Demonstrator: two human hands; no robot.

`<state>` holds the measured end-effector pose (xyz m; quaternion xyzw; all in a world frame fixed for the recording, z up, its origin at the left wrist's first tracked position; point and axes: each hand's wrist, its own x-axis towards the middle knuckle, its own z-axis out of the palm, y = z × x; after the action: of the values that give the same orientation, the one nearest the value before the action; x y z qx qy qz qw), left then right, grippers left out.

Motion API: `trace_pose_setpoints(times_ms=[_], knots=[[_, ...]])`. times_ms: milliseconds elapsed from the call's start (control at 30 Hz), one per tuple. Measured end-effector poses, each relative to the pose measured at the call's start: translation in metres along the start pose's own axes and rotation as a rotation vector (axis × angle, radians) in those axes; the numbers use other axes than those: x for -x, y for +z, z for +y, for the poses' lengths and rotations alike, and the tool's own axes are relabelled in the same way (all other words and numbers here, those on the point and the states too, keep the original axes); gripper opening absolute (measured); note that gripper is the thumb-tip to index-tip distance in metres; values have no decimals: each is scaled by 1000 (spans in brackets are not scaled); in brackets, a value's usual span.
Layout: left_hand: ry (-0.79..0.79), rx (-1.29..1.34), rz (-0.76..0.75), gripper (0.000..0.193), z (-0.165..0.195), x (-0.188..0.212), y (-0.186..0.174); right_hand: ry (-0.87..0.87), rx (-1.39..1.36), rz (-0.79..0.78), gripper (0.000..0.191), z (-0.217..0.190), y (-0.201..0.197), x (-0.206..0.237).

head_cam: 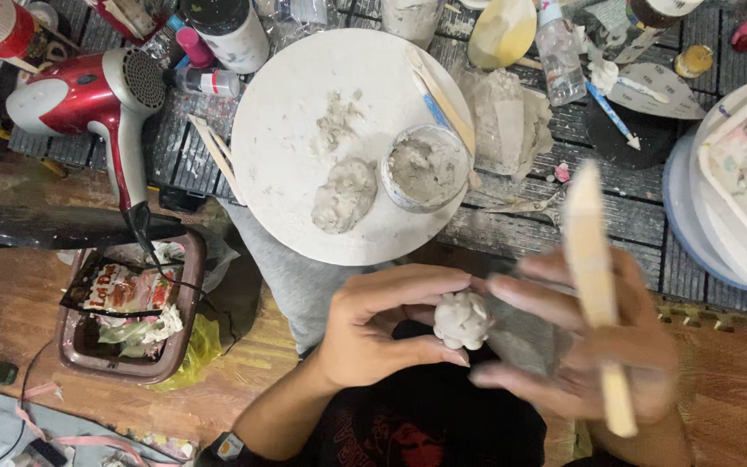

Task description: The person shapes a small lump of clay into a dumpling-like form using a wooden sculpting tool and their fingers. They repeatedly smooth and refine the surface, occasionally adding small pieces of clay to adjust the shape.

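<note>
My left hand [373, 324] pinches a small grey clay flower [462, 319] between thumb and fingers, low in the middle of the view. My right hand [594, 350], blurred by motion, sits just right of the flower with its fingertips close to it, and grips a flat wooden modelling tool [594, 277] that points upward. Above them a round white board [287, 130] carries a lump of grey clay [345, 195] and a small cup of wet clay [425, 168], with wooden sticks [438, 91] leaning on the cup.
A red hair dryer [88, 95] lies at the upper left on the dark slatted table [564, 207]. A brown bin [127, 303] with wrappers stands on the wooden floor at the left. Bottles, jars and a wrapped clay block [507, 121] crowd the table. White trays [737, 190] sit at right.
</note>
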<state>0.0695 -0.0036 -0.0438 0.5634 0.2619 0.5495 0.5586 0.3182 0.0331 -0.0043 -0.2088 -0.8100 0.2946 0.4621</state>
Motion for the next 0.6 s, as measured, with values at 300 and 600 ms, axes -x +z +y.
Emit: trace_pose_setpoints(times_ms=[300, 600], knots=[[-14, 213, -10, 53, 5, -3, -1, -160, -402, 93, 29, 17, -33, 50], [6, -128, 56, 48, 16, -5, 2, 215, -869, 444, 23, 35, -12, 83]])
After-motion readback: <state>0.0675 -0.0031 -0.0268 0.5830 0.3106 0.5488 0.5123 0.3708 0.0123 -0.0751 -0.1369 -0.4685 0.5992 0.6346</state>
